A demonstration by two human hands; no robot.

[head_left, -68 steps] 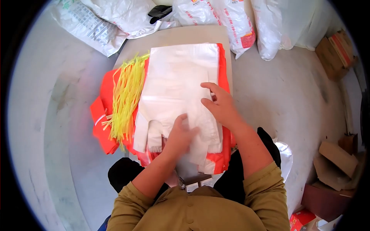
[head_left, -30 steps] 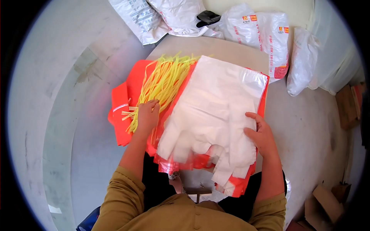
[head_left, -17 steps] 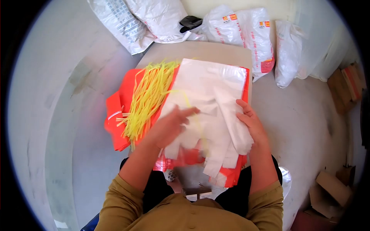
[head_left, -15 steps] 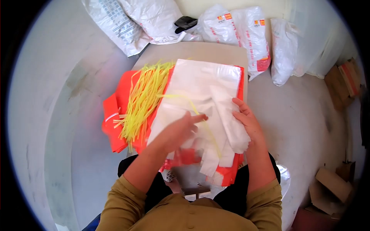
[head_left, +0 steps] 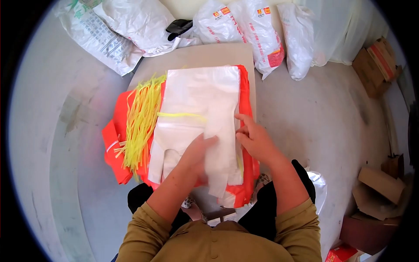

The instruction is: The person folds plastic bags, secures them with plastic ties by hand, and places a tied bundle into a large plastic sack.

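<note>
A stack of flat white plastic bags [head_left: 196, 87] lies on red bags [head_left: 245, 96]. On top, a white bag folded into a long strip [head_left: 220, 153] lies lengthwise, its lower part blurred. A yellow strip [head_left: 181, 115] runs across the stack and passes under the fold. My left hand [head_left: 194, 155] grips the left edge of the fold, thumb side on top, the other fingers partly hidden and smeared. At the right edge of the fold, my right hand [head_left: 256, 137] touches with fingers bent and apart. A bundle of yellow strips [head_left: 142, 124] lies left of the stack.
The bags rest on a beige board [head_left: 209, 54] before my knees. A tied red bundle [head_left: 115, 150] sits at the left. Filled white sacks [head_left: 257, 35] line the wall ahead. Cardboard boxes [head_left: 377, 192] stand on the floor at the right.
The white bag at the right has been folded flat into a narrower strip over the yellow strip. My left hand has moved off the yellow strip to the fold's edge. The view has shifted.
</note>
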